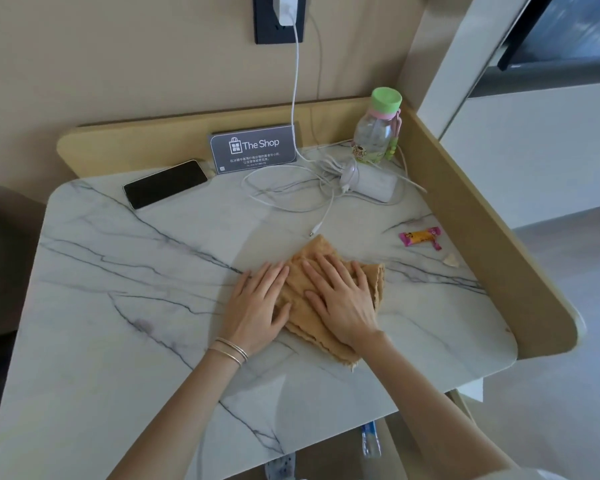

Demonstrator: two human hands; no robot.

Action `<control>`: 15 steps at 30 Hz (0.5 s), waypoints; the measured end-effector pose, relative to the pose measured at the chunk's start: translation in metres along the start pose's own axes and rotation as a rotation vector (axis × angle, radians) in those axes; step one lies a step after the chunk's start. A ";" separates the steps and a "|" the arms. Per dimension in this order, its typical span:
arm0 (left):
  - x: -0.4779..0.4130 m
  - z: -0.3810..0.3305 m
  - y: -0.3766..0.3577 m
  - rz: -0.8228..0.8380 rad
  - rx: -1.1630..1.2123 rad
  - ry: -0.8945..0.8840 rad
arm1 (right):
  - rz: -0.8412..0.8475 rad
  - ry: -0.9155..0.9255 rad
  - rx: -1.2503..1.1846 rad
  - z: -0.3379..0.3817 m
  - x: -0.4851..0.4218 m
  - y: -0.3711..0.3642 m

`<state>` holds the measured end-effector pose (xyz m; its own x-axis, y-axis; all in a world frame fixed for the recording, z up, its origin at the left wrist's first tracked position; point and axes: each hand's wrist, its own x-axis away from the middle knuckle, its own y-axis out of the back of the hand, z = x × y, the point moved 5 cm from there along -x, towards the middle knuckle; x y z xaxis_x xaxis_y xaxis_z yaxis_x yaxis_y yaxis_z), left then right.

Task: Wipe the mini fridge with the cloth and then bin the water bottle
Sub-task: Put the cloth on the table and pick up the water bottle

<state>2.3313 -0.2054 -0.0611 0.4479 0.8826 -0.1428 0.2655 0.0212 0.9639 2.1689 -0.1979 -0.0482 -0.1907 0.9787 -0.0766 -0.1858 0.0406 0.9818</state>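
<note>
A tan cloth (321, 252) lies crumpled on the white marble top (118, 306), right of its middle. My left hand (257, 303) lies flat with spread fingers, partly on the cloth's left edge and partly on the marble. My right hand (340, 299) presses flat on the middle of the cloth. Neither hand curls around the fabric. A clear water bottle (378, 133) with a green cap and pink strap stands upright in the back right corner. The mini fridge itself is not visible.
At the back lie a black phone (165, 183), a grey "The Shop" sign (253, 148), loose white cables (291, 199) and a white charger (374, 183). A pink sweet wrapper (421, 237) lies near the raised wooden rim (482, 237). Below the front edge a small bottle (371, 441) shows.
</note>
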 end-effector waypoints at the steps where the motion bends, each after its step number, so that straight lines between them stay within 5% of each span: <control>1: 0.001 0.000 0.005 -0.023 -0.002 -0.002 | -0.015 -0.005 -0.009 -0.002 0.002 0.006; 8: 0.031 -0.034 0.041 -0.147 -0.030 -0.039 | -0.185 0.005 -0.020 -0.019 0.065 0.062; 15: 0.104 -0.118 0.040 -0.149 -0.059 -0.017 | -0.174 -0.064 -0.045 -0.037 0.175 0.067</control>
<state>2.2876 -0.0573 -0.0110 0.4223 0.8594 -0.2883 0.2794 0.1792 0.9433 2.0875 -0.0313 -0.0020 -0.0907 0.9685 -0.2321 -0.2542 0.2028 0.9457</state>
